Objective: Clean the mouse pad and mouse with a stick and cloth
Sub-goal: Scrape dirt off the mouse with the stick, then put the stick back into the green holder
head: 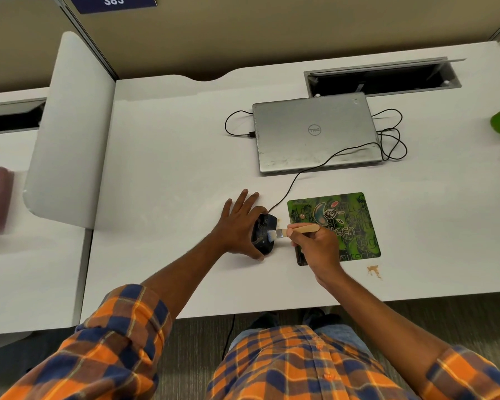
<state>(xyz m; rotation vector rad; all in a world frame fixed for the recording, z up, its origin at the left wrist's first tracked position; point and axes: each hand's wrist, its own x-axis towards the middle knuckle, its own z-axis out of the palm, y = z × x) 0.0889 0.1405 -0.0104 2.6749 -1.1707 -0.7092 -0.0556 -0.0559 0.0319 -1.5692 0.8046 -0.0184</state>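
Head: laptop (315, 131), cable (289, 185) behind mouse (263, 225)

The mouse (264, 233) is being held on the desk (171, 168) just left of the mouse pad (352, 220), and the brush (305, 228) is being touched to it from the right. The laptop (315, 131) is being kept behind both, just before the cable hatch (381, 79).

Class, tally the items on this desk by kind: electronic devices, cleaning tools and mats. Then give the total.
Electronic devices: 2 (laptop, mouse)
Cleaning tools: 1 (brush)
Mats: 1 (mouse pad)
Total: 4
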